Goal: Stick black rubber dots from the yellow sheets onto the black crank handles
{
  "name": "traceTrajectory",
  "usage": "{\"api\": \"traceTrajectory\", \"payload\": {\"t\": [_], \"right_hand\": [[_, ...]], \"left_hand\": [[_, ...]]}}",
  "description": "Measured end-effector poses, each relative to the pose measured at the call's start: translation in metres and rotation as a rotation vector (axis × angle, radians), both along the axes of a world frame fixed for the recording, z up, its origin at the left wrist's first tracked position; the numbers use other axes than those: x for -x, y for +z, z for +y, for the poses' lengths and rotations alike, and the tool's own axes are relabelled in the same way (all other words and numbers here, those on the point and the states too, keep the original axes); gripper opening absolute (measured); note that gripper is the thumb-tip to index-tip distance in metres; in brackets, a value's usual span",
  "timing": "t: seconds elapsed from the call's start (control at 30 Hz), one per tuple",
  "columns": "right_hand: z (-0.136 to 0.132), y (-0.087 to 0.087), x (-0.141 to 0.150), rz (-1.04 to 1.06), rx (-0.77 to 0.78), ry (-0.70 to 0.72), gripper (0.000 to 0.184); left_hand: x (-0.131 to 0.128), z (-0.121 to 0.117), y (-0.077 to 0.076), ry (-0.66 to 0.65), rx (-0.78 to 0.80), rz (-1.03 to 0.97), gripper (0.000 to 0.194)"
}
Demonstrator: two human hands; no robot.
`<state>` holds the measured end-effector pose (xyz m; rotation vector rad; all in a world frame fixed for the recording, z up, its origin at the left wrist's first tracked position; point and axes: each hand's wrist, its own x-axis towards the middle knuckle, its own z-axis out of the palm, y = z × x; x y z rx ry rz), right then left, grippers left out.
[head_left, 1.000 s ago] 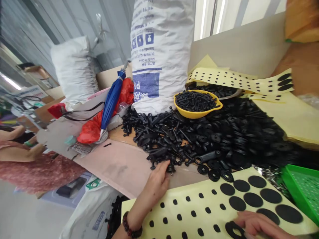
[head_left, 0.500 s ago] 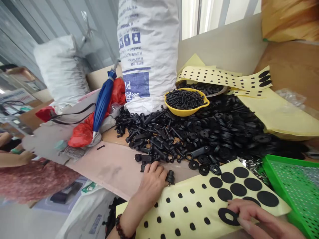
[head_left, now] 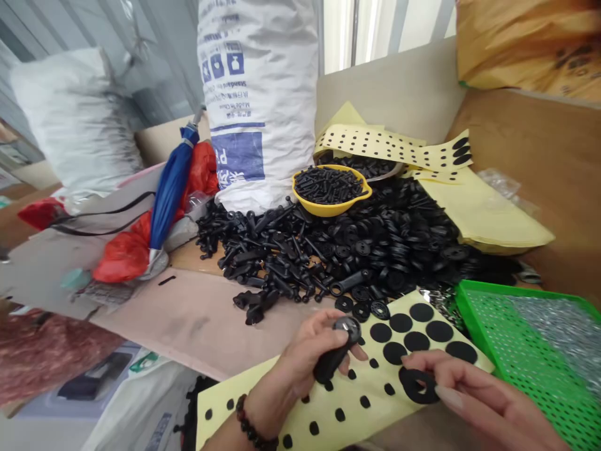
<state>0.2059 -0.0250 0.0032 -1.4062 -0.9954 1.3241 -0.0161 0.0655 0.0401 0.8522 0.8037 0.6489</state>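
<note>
We hold a black handle (head_left: 330,363) over a yellow sheet (head_left: 357,383) dotted with black spots, our left hand (head_left: 303,354) wrapped around it, thumb by its round end. Near it, our right hand (head_left: 474,391) pinches a black ring (head_left: 416,391) between thumb and fingertips. Beyond them, black plastic parts (head_left: 277,254) lie heaped across the worktop (head_left: 201,326), below a yellow bowl (head_left: 323,208) of small black rods (head_left: 328,185). A green tray (head_left: 539,376) sits at right; a blue umbrella (head_left: 169,181) leans at left, beside a white sack (head_left: 282,106).
</note>
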Motion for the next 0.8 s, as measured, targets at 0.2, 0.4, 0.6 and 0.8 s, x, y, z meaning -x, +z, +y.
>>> {"api": "traceTrajectory", "payload": {"t": [0.2,0.4,0.6,0.8], "right_hand": [[0.003,0.009,0.003,0.083,0.005,-0.02,0.031],[0.005,0.008,0.005,0.076,0.022,-0.025,0.032],[0.005,0.004,0.007,0.064,0.032,-0.016,0.032],[0.005,0.001,0.007,0.046,0.021,0.003,0.031]], "left_hand": [[-0.026,-0.014,-0.007,-0.183,0.105,0.063,0.047],[-0.027,-0.017,-0.018,-0.31,-0.011,0.131,0.042],[-0.029,-0.019,-0.015,-0.341,-0.045,0.147,0.042],[-0.031,-0.019,-0.006,-0.373,-0.077,0.141,0.048]]}}
